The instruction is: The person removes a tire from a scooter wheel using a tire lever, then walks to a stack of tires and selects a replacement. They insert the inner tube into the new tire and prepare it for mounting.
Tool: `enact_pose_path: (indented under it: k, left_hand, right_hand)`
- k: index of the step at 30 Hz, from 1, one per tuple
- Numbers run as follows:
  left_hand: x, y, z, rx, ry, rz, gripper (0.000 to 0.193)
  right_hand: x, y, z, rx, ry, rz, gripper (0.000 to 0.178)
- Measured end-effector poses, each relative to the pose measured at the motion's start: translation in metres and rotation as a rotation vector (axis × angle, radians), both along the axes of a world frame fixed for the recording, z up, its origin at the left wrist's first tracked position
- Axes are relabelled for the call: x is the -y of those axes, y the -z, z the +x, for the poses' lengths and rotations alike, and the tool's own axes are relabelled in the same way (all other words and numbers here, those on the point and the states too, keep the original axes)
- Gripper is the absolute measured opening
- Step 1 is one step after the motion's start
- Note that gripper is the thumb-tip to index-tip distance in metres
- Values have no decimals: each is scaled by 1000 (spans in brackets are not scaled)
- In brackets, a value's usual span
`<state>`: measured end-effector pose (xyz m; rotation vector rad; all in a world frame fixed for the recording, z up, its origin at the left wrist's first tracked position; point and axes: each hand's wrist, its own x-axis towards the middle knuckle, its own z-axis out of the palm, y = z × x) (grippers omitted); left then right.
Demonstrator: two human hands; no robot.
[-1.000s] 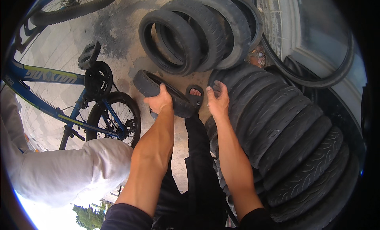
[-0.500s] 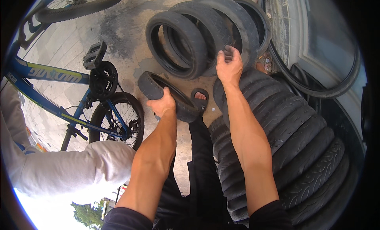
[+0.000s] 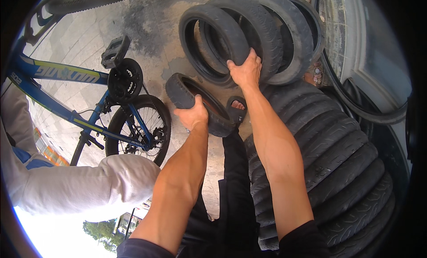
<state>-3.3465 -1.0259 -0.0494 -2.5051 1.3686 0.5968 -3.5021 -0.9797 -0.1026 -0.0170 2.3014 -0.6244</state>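
My left hand (image 3: 194, 114) is closed round the near wall of a small black tyre (image 3: 177, 92), its thumb over the rim. The tyre is tilted, and its hollow inside shows. Further forward, my right hand (image 3: 247, 73) grips the lower right side of the front tyre (image 3: 235, 31) in a standing row, thumb and fingers on its tread. Behind that one stand a wider treaded tyre (image 3: 269, 36) and a larger tyre (image 3: 299, 33), leaning close together. My fingertips are partly hidden against the rubber.
A long stack of black tyres (image 3: 329, 164) lies along my right. On the left stands a blue bicycle (image 3: 58, 75) with its pedal (image 3: 115, 51) sticking out. A person in a light sleeve (image 3: 89, 182) is close by my left arm. My sandalled foot (image 3: 237, 108) is below the small tyre.
My right hand has come left and taken hold of the front standing tyre; before, it was beside the larger tyres. The left hand keeps the small tyre. The whole view has shifted slightly.
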Motion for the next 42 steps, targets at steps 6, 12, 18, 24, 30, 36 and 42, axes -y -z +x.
enact_pose_path:
  k: [6,12,18,24,30,36,42]
  left_hand:
    - [6,2,-15,28,-2,-2,85]
    - [10,2,-15,22,-3,1,85]
    - [10,5,-6,51,9,2,86]
    - [10,1,0,25,-13,25,93]
    - [8,0,-7,13,-10,13,85]
    - [8,-3,-13,15,0,7,85]
    - [8,2,-2,27,27,-15,85]
  right_hand:
    - [-3,-7,8,149,128,-76,90]
    - [-21,-1,12,196,83,-107,90]
    - [-22,1,17,144,101,-118,76]
    - [-23,-10,22,68,81,-164,67]
    - [-34,-22,43,-35,96,-266,63]
    - [-45,-28,51,-157,8,-294,71]
    - [-42,-22,31,-158,-64,-199,76]
